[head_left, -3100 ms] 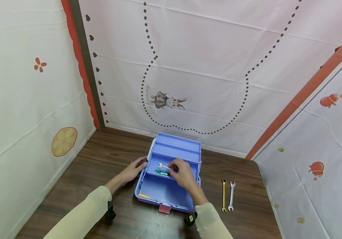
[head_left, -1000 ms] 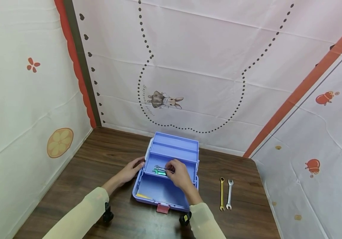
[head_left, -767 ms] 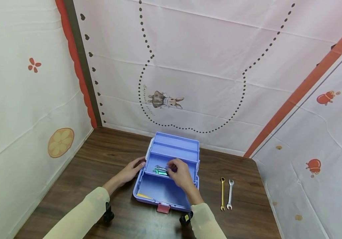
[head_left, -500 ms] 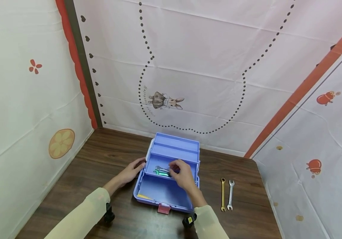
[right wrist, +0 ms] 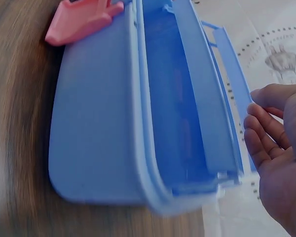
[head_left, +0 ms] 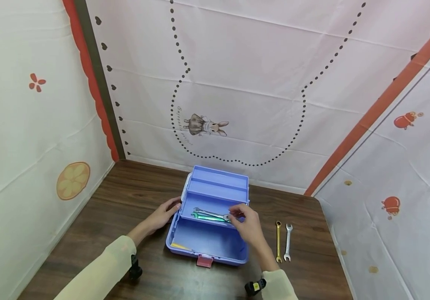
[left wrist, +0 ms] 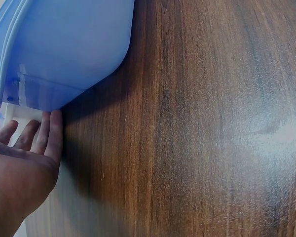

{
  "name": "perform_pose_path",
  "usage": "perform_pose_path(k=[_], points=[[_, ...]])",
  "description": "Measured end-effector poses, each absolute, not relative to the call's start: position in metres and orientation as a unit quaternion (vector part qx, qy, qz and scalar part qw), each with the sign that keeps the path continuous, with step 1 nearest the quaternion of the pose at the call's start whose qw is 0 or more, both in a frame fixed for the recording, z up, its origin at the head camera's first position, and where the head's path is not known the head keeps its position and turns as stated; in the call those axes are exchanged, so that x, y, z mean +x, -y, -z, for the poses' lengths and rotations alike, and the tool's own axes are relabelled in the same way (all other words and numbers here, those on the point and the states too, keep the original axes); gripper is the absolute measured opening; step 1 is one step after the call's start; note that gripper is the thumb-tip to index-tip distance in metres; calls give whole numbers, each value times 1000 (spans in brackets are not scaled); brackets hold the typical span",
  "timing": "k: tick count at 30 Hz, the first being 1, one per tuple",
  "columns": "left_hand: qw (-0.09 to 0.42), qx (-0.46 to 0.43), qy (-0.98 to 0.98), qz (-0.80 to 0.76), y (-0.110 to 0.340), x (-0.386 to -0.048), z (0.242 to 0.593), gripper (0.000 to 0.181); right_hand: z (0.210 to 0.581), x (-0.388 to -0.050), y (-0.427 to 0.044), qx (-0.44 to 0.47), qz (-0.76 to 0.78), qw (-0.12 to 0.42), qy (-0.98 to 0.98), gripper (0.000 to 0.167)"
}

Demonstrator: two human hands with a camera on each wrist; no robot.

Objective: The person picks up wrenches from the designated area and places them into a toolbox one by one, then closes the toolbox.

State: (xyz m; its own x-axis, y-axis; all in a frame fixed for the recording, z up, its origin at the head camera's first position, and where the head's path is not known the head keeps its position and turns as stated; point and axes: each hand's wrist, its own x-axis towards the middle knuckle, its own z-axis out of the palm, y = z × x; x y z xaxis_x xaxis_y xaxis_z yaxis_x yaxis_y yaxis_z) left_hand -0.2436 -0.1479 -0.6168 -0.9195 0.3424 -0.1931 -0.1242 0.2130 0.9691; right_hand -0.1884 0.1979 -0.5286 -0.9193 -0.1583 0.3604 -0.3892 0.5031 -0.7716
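To the left of the box point(head_left: 224, 261), the left hand point(head_left: 160, 216) rests against its side wall on the counter point(head_left: 143, 181); its fingers are extended and slightly apart, some touching the wall, pinching nothing visible.

Inside the box's front left corner lies a yellow strip point(head_left: 180, 246). The latch point(head_left: 204, 261) hangs at the middle of the box's front.

Above the box's lower compartment, in its tray point(head_left: 215, 202), the silver wrench point(head_left: 212, 214) and the green wrench point(head_left: 207, 217) lie side by side, the green one nearer the box's front. Both long axes run left to right across the box, right ends tipped slightly toward its front.

Over the right part of the box's tray is the right hand point(head_left: 247, 223), fingers loosely bent, thumb a little apart from them, with nothing visible between. The silver wrench lies directly left of these fingers, its right end at the thumb tip; whether they touch I cannot tell. The right hand is the nearer one.

To the right of the box, well apart, the gold wrench point(head_left: 278, 241) and a second silver wrench point(head_left: 287, 243) lie on the counter, pointing front to back.
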Motion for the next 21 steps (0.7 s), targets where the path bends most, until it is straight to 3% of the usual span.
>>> perform_pose_path(k=[21], points=[[182, 70, -758, -622, 149, -245, 619, 65, 534, -177, -281, 29, -488, 166, 856, 17]])
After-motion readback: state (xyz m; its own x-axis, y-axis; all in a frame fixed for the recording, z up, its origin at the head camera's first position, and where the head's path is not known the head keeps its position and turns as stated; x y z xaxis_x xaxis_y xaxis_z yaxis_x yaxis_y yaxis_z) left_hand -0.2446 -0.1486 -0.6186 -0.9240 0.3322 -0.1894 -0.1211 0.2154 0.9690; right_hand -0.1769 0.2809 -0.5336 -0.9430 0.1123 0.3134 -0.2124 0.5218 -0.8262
